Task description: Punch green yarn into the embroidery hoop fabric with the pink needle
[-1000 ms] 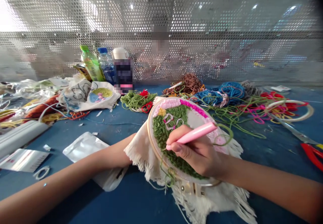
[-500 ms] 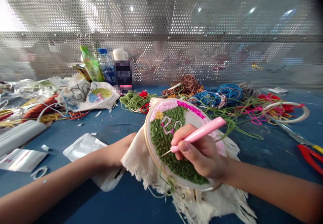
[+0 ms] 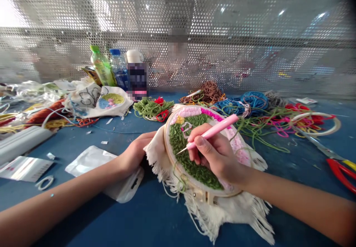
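My right hand point(image 3: 213, 152) is closed round a pink punch needle point(image 3: 214, 131), its thin metal tip touching or just above the green loops near the left rim. The round embroidery hoop point(image 3: 167, 143) is tilted towards me and stretches cream cloth point(image 3: 222, 215) with frayed edges. Looped yarn in dark green point(image 3: 200, 174), pink and magenta covers much of it, with a small yellow patch. My left hand point(image 3: 133, 150) reaches under the hoop's left side; its fingers are hidden by the cloth. A loose green strand point(image 3: 181, 182) hangs at the lower rim.
Yarn heaps in green point(image 3: 150, 109), brown point(image 3: 210, 91) and blue point(image 3: 254, 100) lie behind the hoop. Red-handled scissors point(image 3: 340, 171) are at right, near a white ring point(image 3: 336, 122). A plastic pouch point(image 3: 91, 158) lies at left. Bottles point(image 3: 101, 67) stand before a perforated screen point(image 3: 222, 28).
The hoop has shifted slightly and now appears higher on the left. The right hand and punch needle have moved a little left and up. More of my left hand shows beside the cloth.
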Tool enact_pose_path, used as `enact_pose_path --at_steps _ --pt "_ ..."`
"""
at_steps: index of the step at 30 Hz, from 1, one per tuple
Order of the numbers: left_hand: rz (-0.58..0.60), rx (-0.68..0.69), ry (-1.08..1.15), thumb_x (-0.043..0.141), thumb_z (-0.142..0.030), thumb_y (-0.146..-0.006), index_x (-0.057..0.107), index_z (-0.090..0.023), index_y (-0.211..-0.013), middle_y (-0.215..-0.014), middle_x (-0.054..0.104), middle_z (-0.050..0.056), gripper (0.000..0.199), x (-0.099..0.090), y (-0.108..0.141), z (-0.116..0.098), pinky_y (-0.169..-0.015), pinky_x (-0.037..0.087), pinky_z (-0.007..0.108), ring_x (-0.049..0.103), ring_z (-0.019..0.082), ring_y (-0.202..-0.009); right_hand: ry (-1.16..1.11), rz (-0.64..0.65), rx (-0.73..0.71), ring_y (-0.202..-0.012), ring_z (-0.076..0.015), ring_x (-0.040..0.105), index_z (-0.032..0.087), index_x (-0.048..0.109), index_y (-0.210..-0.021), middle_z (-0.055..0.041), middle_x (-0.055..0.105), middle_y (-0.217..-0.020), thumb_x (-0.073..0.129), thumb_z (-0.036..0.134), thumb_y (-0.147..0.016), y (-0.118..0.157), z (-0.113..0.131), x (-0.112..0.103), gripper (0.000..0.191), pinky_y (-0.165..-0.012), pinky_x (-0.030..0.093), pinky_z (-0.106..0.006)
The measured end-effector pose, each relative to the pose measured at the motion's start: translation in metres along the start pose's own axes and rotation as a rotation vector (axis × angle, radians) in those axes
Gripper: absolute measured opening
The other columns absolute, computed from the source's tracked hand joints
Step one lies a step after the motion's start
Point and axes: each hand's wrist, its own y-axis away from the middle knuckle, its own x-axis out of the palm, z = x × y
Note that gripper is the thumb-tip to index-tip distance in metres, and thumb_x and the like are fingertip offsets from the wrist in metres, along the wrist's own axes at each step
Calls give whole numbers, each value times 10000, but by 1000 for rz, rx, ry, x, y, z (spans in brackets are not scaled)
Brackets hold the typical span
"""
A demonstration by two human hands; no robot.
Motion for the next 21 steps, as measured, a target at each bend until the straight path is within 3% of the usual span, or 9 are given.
enact_pose_path --at_steps 5,11,14,17,19,21 --pt "-84 -129 96 500 -538 -900 736 -132 -1040 -833 782 99 490 7 -3 -7 -666 541 312 706 245 -727 66 -12 69 -505 -56 479 201 535 -900 35 543 -650 523 349 -987 -4 -2 1 172 -428 344 -173" --pt "-33 -112 54 694 -325 -823 701 -161 -1025 -742 756 38 260 8 -3 -6 -594 522 242 678 175 -632 258 33 35 -533 -77 484 197 528 -911 25 534 -697 508 338 -986 0 -1 2 161 -458 354 -218" --pt "-28 -121 62 688 -307 -824 684 -157 -1022 -759 750 45 249 10 -2 -6 -602 529 251 678 179 -644 468 87 28 -570 -93 479 196 520 -864 19 516 -715 504 323 -979 -2 6 6 172 -528 381 -252" --pt "-31 -128 73 697 -296 -811 680 -161 -938 -735 724 28 187 12 0 -7 -556 503 229 646 155 -596 663 235 27 -625 -112 490 203 511 -839 6 543 -767 491 284 -970 -7 10 13 156 -601 386 -280" --pt "-22 -133 70 693 -320 -820 678 -164 -892 -721 706 12 173 12 0 -7 -525 473 207 619 132 -568 715 333 0 -638 -117 491 206 505 -824 5 555 -788 488 258 -959 -9 9 16 146 -627 382 -289" --pt "-24 -129 64 681 -349 -834 680 -165 -862 -704 693 -2 186 11 0 -7 -511 455 195 598 117 -551 675 338 37 -618 -114 469 206 507 -827 17 532 -748 492 268 -960 -10 6 17 146 -616 377 -282"
